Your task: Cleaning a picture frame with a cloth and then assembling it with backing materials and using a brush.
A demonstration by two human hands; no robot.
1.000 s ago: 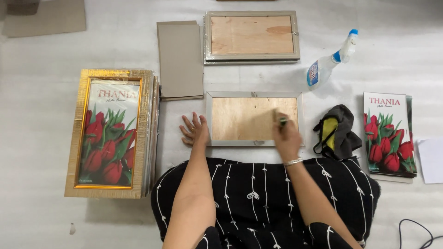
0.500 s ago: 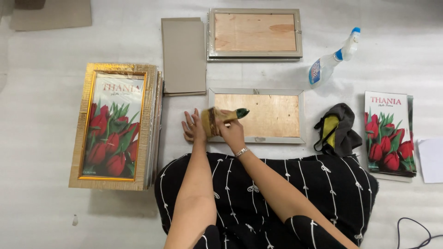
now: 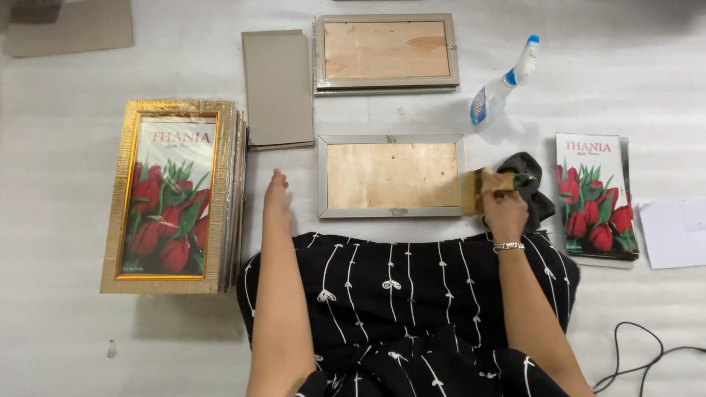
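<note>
A silver picture frame (image 3: 391, 176) lies face down in front of me, its plywood back showing. My right hand (image 3: 504, 208) grips a wide paintbrush (image 3: 474, 190) with a green handle, its bristles just off the frame's right edge. My left hand (image 3: 276, 196) hovers flat, fingers apart, on the floor to the left of the frame, not touching it. A dark cloth (image 3: 531, 184) sits behind my right hand.
A stack of gold frames with tulip prints (image 3: 171, 195) lies at the left. Grey backing boards (image 3: 278, 88) and a second face-down frame (image 3: 387, 52) lie farther away. A spray bottle (image 3: 502, 87), tulip prints (image 3: 594, 195), white paper (image 3: 675, 232) and a black cable (image 3: 640, 353) are at the right.
My right hand has swept the brush from the frame's left side across to beyond its right edge. My left hand has come off the frame's left edge and moved left.
</note>
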